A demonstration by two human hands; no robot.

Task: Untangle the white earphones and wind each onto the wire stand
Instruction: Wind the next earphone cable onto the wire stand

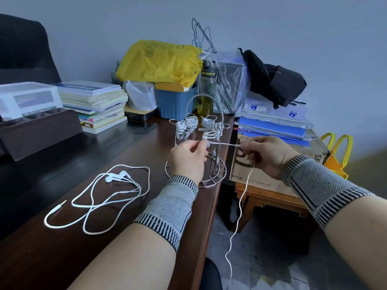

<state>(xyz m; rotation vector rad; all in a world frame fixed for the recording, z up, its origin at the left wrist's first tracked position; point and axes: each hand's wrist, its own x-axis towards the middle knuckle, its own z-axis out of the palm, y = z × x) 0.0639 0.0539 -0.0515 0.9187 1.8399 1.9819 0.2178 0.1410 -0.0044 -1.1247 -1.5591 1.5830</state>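
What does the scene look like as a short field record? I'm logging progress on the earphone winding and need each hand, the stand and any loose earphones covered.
left hand: pinches the earphone cable in front of the wire stand
right hand: pinches the same cable; the rest hangs off the desk edge toward the floor
wire stand: upright on the dark desk, several white bundles already wound on its arms
loose earphones: lying unwound on the desk, left of the stand, untouched
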